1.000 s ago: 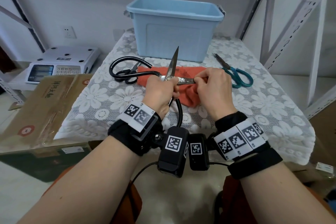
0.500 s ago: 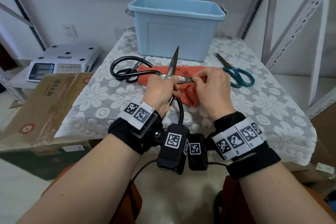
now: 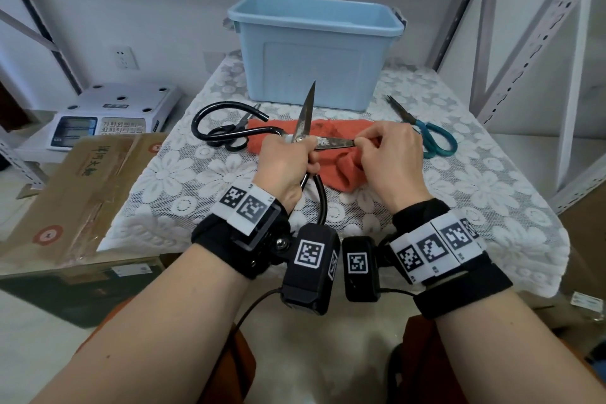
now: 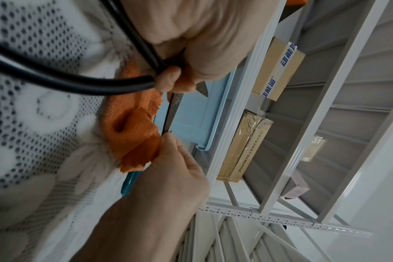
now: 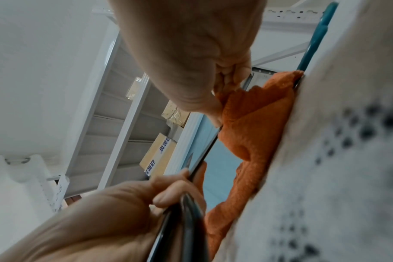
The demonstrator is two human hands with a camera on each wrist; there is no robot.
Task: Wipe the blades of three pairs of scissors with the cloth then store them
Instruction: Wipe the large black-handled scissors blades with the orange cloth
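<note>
My left hand [image 3: 303,157] grips the large black-handled scissors [image 3: 306,115] at the pivot and holds them wide open. One blade points up, the other [image 3: 334,143] lies level to the right. My right hand [image 3: 362,144] pinches the orange cloth [image 3: 341,167] around that level blade near its tip. The rest of the cloth lies on the table under both hands. In the left wrist view the blade [image 4: 172,109] runs from my left thumb to the cloth [image 4: 132,134]. Small black scissors [image 3: 229,139] lie to the left, teal-handled scissors [image 3: 433,138] to the right.
An open light-blue bin [image 3: 314,52] stands at the back of the lace-covered table [image 3: 183,180]. A cardboard box [image 3: 75,180] and a scale [image 3: 108,115] sit to the left. Grey shelf posts [image 3: 537,43] rise on the right.
My right hand with the cloth has slid a little to the right along the level blade, towards its tip. The left hand's grip is unchanged.
</note>
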